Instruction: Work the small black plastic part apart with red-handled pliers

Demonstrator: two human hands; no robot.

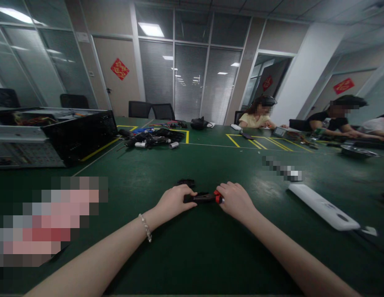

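Observation:
My right hand [237,200] is closed around the red handles of a pair of pliers [205,198], low over the green table. The dark jaws point left, towards my other hand. A bracelet circles the wrist of my left hand [176,202], whose thumb and fingers pinch a small black piece [188,199] at the tip of the jaws. Its exact kind is too dark to make out, and whether the jaws grip it I cannot tell. Just behind my left hand lies another small black part [186,182] on the table.
An opened computer case [82,136] stands at left on the green table [148,165]. Black cables and parts [151,138] lie piled further back. A white power strip [325,206] is at right, near a metal bowl [359,152]. Several people sit at the far right.

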